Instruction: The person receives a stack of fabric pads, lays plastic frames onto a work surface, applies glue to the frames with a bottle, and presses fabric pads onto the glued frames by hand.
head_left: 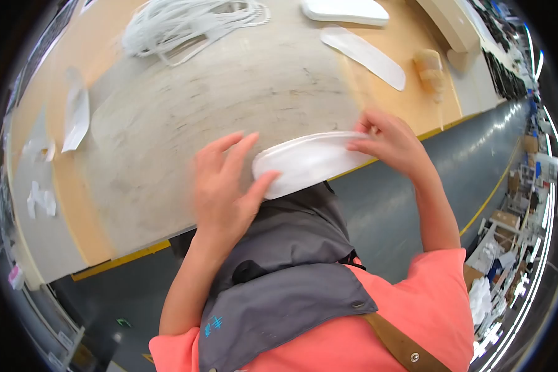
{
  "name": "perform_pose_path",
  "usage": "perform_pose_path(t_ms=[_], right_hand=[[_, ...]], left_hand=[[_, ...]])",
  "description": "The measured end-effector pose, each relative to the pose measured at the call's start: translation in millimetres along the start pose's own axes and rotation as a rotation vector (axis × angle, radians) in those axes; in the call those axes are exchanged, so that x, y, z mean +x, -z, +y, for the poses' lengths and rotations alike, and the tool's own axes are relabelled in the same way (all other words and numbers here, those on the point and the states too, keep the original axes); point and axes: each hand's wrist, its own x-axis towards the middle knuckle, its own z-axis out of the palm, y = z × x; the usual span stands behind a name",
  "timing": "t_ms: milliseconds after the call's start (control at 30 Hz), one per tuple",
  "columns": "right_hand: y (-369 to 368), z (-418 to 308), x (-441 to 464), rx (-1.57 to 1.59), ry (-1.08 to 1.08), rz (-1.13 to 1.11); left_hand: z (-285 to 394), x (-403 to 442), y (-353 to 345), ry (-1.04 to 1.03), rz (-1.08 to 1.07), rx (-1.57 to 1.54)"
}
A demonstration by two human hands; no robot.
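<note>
A white insole-shaped piece (310, 162) is at the near edge of the table, in front of my body. My right hand (387, 141) pinches its right end between thumb and fingers. My left hand (223, 183) is at the left end, fingers spread and slightly blurred. Its thumb overlaps the piece's edge; I cannot tell whether it presses on it. Farther back lies a single flat white insole-shaped piece (369, 57), with a thicker white stack (345, 11) behind it.
A loose bundle of white cord (186, 28) lies at the back of the worn table (161, 105). A yellowish roll-like object (429, 68) stands at the right. White scraps (41, 199) and a curved white piece (76, 118) are at the left. Grey floor (390, 198) lies beyond the table edge.
</note>
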Motion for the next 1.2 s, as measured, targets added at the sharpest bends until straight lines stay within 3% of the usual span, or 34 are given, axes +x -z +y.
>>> perform_pose_path(t_ms=[67, 133, 200, 333, 433, 567, 700, 900, 1033, 1200], right_hand=[[8, -29, -24, -0.003, 0.075, 0.055], [21, -66, -46, 0.06, 0.016, 0.157], [37, -65, -57, 0.092, 0.086, 0.22], [26, -67, -25, 0.229, 0.117, 0.195], [-21, -114, 13, 0.425, 0.163, 0.019], [-84, -190, 55, 0.379, 0.282, -0.382], [-167, -263, 93, 0.449, 0.378, -0.588], [-260, -326, 116, 0.399, 0.404, -0.627], [-287, -330, 132, 0.181, 0.459, -0.572], [-293, -326, 132, 0.119, 0.461, -0.515]], left_hand=[[5, 11, -3, -0.024, -0.019, -0.177], [0, 16, -6, -0.068, -0.058, -0.414], [-3, 18, 2, 0.207, -0.333, -0.85], [-10, -10, 39, 0.351, -0.222, -1.003], [-28, -44, 90, 0.562, -0.029, -1.061], [-68, -94, 169, 0.699, 0.359, -0.916], [-130, -140, 236, 0.732, 0.668, -0.706], [-193, -159, 284, 0.893, 0.746, -0.506], [-238, -168, 274, 0.923, 0.718, -0.425], [-235, -164, 263, 0.943, 0.701, -0.28]])
